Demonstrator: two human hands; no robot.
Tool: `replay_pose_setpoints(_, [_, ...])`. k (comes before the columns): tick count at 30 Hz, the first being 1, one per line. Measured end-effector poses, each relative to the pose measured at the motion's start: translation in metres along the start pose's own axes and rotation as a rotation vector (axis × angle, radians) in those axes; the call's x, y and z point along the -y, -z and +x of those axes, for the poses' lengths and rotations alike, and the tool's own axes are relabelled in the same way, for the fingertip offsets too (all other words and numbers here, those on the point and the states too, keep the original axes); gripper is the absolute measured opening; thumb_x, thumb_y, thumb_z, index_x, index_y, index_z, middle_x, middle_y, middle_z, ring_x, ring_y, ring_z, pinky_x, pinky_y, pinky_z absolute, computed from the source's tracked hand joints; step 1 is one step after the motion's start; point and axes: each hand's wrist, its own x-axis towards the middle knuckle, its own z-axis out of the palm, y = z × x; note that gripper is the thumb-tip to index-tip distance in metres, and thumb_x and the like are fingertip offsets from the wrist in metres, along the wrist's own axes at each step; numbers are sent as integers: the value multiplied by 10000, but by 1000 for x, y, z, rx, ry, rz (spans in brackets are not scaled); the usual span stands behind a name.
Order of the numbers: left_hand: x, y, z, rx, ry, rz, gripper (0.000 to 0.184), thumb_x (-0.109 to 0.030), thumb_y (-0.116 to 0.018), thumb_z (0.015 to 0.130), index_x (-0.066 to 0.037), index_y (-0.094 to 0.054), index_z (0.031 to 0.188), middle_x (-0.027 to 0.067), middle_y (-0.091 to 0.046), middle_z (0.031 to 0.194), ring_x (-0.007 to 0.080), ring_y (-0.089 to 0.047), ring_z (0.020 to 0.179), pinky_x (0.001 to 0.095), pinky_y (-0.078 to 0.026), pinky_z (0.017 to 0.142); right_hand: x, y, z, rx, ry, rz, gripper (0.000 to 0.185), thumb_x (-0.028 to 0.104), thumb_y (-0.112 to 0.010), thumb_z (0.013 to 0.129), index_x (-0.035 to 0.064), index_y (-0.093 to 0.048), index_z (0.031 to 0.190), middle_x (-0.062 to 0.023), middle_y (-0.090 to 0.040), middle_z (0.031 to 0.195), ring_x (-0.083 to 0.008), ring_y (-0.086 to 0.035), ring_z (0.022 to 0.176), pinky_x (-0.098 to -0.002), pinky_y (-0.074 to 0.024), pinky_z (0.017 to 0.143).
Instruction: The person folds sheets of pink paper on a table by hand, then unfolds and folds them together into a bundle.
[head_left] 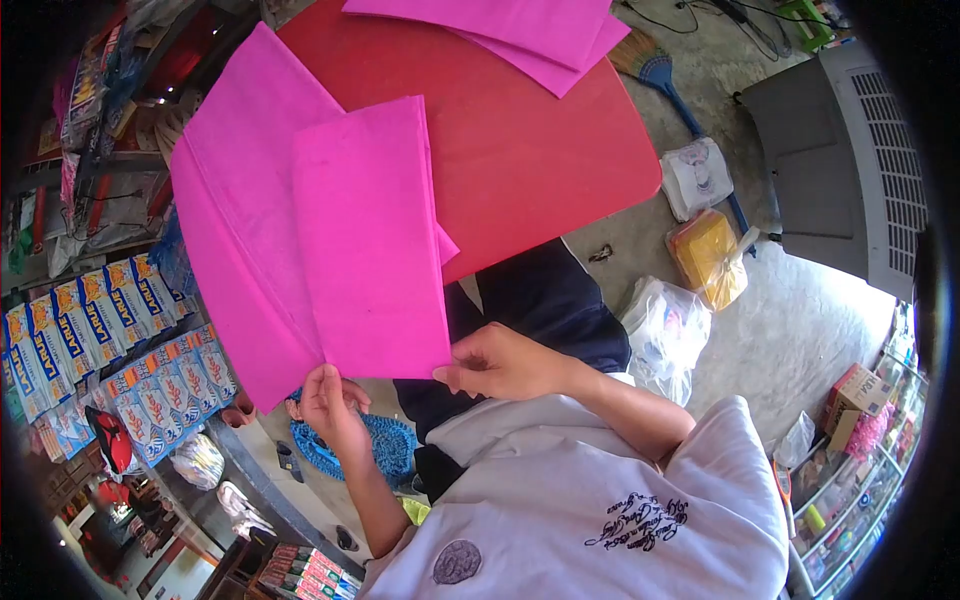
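A folded pink sheet (370,240) lies over the left part of a red table, its near edge reaching past the table toward my body. My left hand (335,405) pinches its near left corner. At the near right corner, my right hand (495,365) grips the same sheet between thumb and fingers. Beneath and to the left of it is a larger pink sheet (235,190), partly hidden by the folded one and hanging past the table edge.
More pink sheets (500,25) lie at the far side of the red table (540,160). On the floor to the right are a broom (670,85), a yellow package (708,260) and a plastic bag (668,335). A grey cooler (840,165) stands farther right; stacked boxes (90,320) are at left.
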Motion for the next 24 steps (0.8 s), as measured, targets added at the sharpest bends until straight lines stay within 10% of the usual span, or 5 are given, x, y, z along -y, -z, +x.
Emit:
replay_pose_setpoints(11, [4,-4,-6,-152,-116,20,189,-211,-633,1042,-26,-608,1074,56,-617,693,78,-508,468,205,-338,403,-4,-1,-2,3,74,6,384,307,-622,1042,-24,-689,860,-65,-639,664,-96,-585,588,-301,-453,548])
replay_pose_setpoints(14, [2,-17,-20,-242,26,-110,368,-409,-615,1041,-41,-592,1052,28,-610,728,81,-490,478,230,-329,427,-2,0,-1,29,28,-9,350,283,-611,1041,-31,-701,914,-86,-658,689,-127,-589,606,-327,-475,576])
replay_pose_setpoints(16, [19,-18,-36,-178,266,-275,484,-533,-568,1031,-50,-583,1021,46,-622,737,109,-501,476,234,-348,432,-3,-2,0,44,-5,4,330,265,-605,1041,-33,-708,945,-93,-667,701,-134,-591,620,-332,-483,588])
replay_pose_setpoints(20, [53,-23,-45,636,174,-217,454,-483,-562,1042,-36,-620,986,76,-648,762,134,-542,498,251,-383,441,-6,-7,3,66,-10,112,297,233,-589,1055,-27,-703,970,-43,-657,717,-83,-572,658,-286,-472,590])
replay_pose_setpoints(24, [35,-54,-38,473,205,-102,359,-365,-570,1051,-30,-635,939,64,-642,742,131,-548,501,265,-387,436,-4,-11,2,81,-18,213,307,247,-578,1067,-11,-701,955,7,-626,733,-58,-532,673,-257,-455,587])
